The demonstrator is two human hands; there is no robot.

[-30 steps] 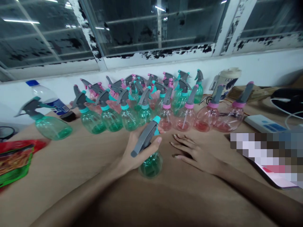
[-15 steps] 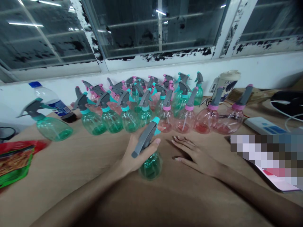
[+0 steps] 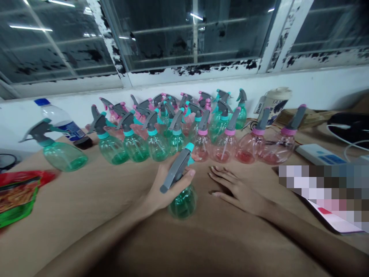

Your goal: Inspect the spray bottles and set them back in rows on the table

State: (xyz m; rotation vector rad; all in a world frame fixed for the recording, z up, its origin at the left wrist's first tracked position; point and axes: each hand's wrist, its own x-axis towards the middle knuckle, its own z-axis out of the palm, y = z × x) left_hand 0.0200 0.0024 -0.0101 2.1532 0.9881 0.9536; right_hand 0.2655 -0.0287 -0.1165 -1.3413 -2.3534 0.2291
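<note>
My left hand (image 3: 165,188) is wrapped round the neck of a green spray bottle (image 3: 183,204) that stands on the wooden table (image 3: 115,204). Its grey trigger head with a teal nozzle sticks up above my thumb. To the right of it my right hand (image 3: 238,188) rests on the tabletop, fingers spread and holding nothing. Just beyond my hands runs a row of spray bottles: green ones with teal collars, such as this green bottle (image 3: 157,148), and pink ones with pink collars, such as this pink bottle (image 3: 225,148). More spray bottles crowd behind them.
At the left are a plastic drink bottle (image 3: 67,125) with dark liquid and a red and green snack packet (image 3: 20,196). A paper cup (image 3: 276,104), a white power strip (image 3: 319,154) and a partly blurred flat pink object (image 3: 337,219) lie to the right. A windowed wall is behind.
</note>
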